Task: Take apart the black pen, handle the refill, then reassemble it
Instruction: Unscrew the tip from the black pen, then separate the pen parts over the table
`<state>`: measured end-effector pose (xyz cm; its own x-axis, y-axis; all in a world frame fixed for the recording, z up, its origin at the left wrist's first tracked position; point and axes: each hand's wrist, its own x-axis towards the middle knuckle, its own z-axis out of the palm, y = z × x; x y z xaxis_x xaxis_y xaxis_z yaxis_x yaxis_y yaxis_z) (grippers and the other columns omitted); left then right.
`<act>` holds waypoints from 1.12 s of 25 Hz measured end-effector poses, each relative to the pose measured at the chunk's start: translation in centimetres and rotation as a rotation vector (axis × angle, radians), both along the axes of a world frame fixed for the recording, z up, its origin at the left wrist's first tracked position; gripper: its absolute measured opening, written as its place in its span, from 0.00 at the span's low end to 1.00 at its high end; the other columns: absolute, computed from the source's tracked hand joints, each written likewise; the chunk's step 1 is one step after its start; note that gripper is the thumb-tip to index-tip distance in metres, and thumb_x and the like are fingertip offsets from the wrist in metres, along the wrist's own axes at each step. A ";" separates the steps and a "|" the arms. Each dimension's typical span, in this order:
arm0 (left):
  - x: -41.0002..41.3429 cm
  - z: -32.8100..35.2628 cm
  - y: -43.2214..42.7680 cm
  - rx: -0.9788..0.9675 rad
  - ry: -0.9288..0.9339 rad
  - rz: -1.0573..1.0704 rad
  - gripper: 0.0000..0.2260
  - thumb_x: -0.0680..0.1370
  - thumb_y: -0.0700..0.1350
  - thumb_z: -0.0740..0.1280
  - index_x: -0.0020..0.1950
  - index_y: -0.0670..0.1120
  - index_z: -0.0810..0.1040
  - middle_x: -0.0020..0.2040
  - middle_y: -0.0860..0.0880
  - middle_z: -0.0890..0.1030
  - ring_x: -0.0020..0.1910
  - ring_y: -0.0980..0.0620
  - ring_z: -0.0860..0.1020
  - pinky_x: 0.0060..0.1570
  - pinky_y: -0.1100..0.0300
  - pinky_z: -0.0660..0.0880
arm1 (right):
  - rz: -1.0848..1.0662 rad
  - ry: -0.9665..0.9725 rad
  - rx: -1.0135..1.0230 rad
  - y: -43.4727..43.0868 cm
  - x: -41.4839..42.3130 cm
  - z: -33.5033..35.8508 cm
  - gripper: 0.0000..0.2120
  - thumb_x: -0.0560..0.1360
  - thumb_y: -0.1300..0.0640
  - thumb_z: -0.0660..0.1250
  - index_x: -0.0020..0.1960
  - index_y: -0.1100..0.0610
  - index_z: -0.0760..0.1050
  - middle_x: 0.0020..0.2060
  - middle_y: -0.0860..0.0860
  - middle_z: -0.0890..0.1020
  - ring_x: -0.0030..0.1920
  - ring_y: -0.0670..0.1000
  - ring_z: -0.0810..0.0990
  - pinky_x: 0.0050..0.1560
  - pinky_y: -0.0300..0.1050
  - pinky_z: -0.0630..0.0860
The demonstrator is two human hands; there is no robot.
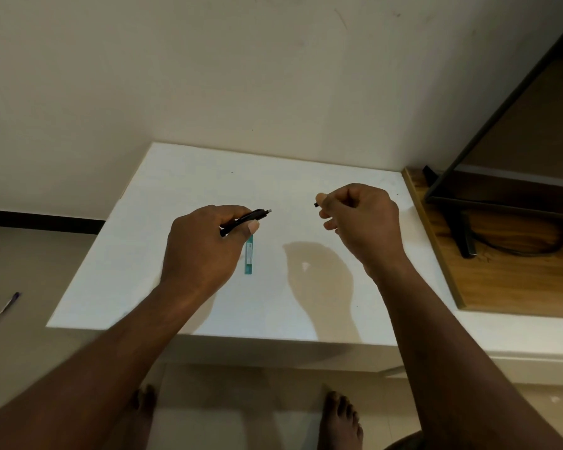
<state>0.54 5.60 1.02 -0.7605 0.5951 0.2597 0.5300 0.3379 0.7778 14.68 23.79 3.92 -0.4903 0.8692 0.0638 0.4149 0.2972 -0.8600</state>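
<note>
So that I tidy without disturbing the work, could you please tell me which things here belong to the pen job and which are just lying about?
In the job: black pen body, held by the left hand; small black piece, pinched by the right hand.
Lying about: teal strip on the white table, role unclear; stray pen on the floor; black stand.

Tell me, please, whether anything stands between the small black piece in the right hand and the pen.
Nothing visible does. Only open air above the white table separates the small black piece in the right hand from the black pen in the left hand; the teal strip lies off that line.
</note>
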 end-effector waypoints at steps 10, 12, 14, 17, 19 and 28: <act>-0.1 0.0 -0.3 -0.008 -0.011 -0.012 0.12 0.79 0.53 0.72 0.61 0.52 0.86 0.55 0.52 0.87 0.51 0.55 0.81 0.57 0.57 0.78 | 0.041 -0.535 0.346 1.0 0.3 -3.3 0.06 0.78 0.50 0.74 0.44 0.51 0.84 0.41 0.49 0.87 0.41 0.55 0.84 0.43 0.49 0.83; -0.2 0.1 -0.3 -0.010 -0.009 -0.010 0.13 0.79 0.53 0.72 0.61 0.52 0.86 0.55 0.52 0.87 0.51 0.54 0.81 0.58 0.55 0.79 | 0.015 -0.576 0.332 1.3 0.6 -3.8 0.06 0.78 0.51 0.73 0.46 0.52 0.85 0.42 0.51 0.87 0.43 0.56 0.84 0.46 0.50 0.83; -0.3 0.1 -0.4 -0.011 -0.004 -0.007 0.13 0.79 0.53 0.72 0.61 0.52 0.86 0.55 0.52 0.87 0.52 0.54 0.82 0.57 0.57 0.78 | -0.006 -0.609 0.319 1.4 0.9 -4.1 0.06 0.79 0.52 0.72 0.48 0.53 0.85 0.44 0.52 0.86 0.45 0.58 0.85 0.47 0.51 0.83; -0.3 0.1 -0.5 -0.009 -0.002 -0.003 0.12 0.79 0.53 0.72 0.61 0.52 0.86 0.54 0.53 0.87 0.52 0.54 0.82 0.56 0.60 0.76 | -0.018 -0.612 0.311 1.4 0.9 -4.5 0.06 0.79 0.53 0.71 0.49 0.53 0.85 0.44 0.53 0.86 0.46 0.58 0.85 0.46 0.50 0.83; -0.4 0.1 -0.6 -0.001 -0.004 0.000 0.12 0.79 0.52 0.72 0.60 0.52 0.86 0.54 0.53 0.87 0.51 0.55 0.81 0.56 0.61 0.75 | -0.018 -0.619 0.316 1.3 0.7 -4.7 0.05 0.78 0.54 0.71 0.48 0.53 0.85 0.44 0.53 0.86 0.45 0.58 0.84 0.45 0.49 0.82; -0.4 0.2 -0.7 -0.001 -0.024 -0.001 0.11 0.79 0.53 0.72 0.59 0.54 0.86 0.53 0.54 0.87 0.51 0.55 0.82 0.54 0.60 0.77 | -0.096 -0.570 0.340 1.2 0.5 -3.0 0.17 0.77 0.40 0.71 0.60 0.49 0.82 0.51 0.51 0.87 0.51 0.57 0.85 0.52 0.51 0.82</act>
<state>0.18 4.90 1.21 -0.7659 0.5963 0.2405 0.5113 0.3381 0.7901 15.17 25.01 0.95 -0.4503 0.8877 0.0958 0.8143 0.4523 -0.3638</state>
